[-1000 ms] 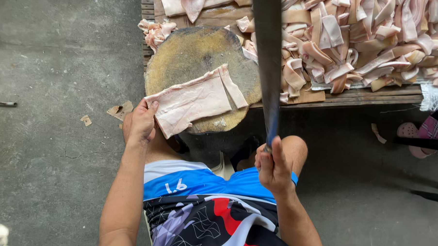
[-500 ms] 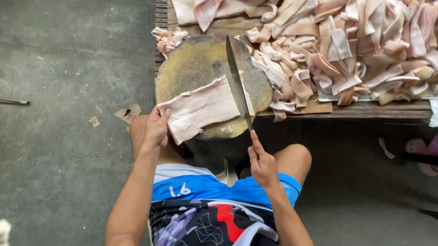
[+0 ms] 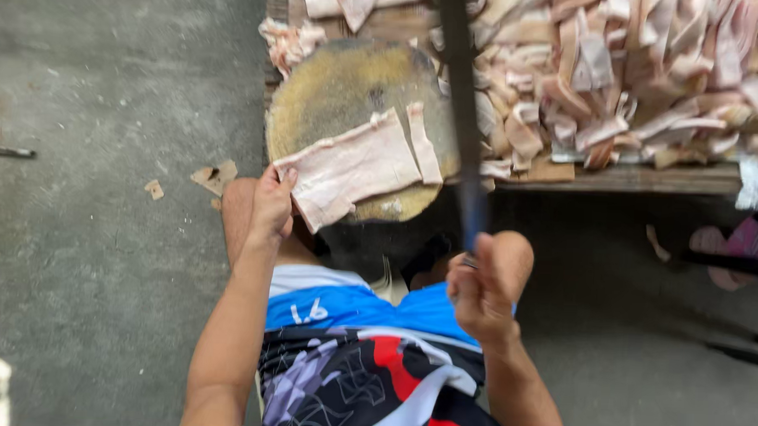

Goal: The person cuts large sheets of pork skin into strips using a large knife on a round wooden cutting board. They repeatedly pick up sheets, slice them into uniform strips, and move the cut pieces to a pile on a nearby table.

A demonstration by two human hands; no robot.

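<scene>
Rough meat-cutting workspace — bare grey concrete floor (image 3: 84, 253), low wooden bench (image 3: 632, 176) heaped with pale cut meat strips (image 3: 652, 88), worn round chopping block (image 3: 349, 94) at the bench's left end carrying a flat meat slab (image 3: 351, 166), scraps on the floor left of the block.

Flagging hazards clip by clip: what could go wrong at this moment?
The right hand holds the cleaver raised over the round chopping block, while the left hand pins the slab of pork skin at its near edge. A misjudged chop could reach those fingers. The slab overhangs the block, so it might slip.
</scene>
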